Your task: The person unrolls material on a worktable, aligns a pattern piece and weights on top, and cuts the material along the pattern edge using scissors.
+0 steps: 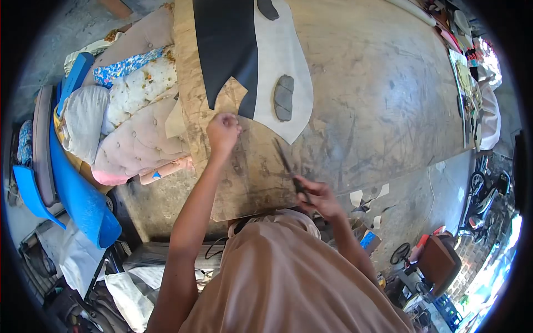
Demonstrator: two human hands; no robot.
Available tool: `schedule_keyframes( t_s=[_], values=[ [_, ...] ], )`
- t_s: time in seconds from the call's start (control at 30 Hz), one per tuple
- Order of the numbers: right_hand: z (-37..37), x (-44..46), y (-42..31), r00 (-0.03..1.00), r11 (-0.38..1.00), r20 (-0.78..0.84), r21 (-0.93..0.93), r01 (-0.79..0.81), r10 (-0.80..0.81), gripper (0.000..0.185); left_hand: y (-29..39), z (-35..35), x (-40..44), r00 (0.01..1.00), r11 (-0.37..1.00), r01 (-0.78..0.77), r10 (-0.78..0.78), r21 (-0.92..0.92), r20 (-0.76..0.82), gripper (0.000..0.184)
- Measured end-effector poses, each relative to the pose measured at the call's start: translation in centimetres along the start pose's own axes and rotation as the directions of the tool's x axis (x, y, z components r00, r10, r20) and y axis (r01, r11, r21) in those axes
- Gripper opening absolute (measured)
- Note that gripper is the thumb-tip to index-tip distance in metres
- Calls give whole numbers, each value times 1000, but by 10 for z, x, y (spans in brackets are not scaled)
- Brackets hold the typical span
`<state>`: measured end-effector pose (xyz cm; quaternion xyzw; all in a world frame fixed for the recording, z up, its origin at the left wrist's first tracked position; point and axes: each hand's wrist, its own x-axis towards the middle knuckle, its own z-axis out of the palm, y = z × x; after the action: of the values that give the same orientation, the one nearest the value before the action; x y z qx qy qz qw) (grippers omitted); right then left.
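My right hand (317, 197) grips a pair of dark scissors (288, 167), whose blades point up and to the left over the table. Beside the lower edge of a black sheet of material (227, 50), my left hand (223, 135) is closed with its fingers curled; what they hold, if anything, is hidden. A notch is cut into the black sheet just above that hand. Partly against the sheet lies a pale pattern piece (286, 50) with a pointed lower end. Two grey stone-like weights rest on it, one lower (283, 98) and one upper (268, 9).
The worn wooden table (383, 100) spans the middle. Tufted cushions and fabric (141, 125) are heaped at its left, beside blue foam sheets (83, 194). Scraps (363, 197) lie on the floor at right, near a brown chair (438, 263). Tools (469, 94) line the far right edge.
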<state>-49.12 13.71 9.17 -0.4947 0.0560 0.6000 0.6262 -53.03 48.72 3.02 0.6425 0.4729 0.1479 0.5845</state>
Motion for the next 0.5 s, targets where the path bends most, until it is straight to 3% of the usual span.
schedule_keyframes(
  t_s=[0.03,0.1,0.17,0.3,0.37,0.5],
  values=[
    [14,14,16,998,994,65,111,-20,13,59,2,-1,5,998,995,64,-62,-81,23,14],
    [46,37,25,999,984,44,174,-25,18,62,13,-2,15,980,955,191,-174,-225,91,18],
    [72,53,34,999,966,-35,259,-17,27,62,24,-2,16,970,954,230,-209,-191,125,20],
    [98,85,42,998,838,28,545,26,-50,65,25,-2,29,950,950,282,-257,-132,176,25],
    [106,100,47,998,809,31,587,22,-50,67,27,-6,33,940,964,264,-257,-3,222,29],
    [126,122,49,983,880,-148,447,162,-106,68,36,-10,42,889,929,269,-341,252,307,37]
  ],
)
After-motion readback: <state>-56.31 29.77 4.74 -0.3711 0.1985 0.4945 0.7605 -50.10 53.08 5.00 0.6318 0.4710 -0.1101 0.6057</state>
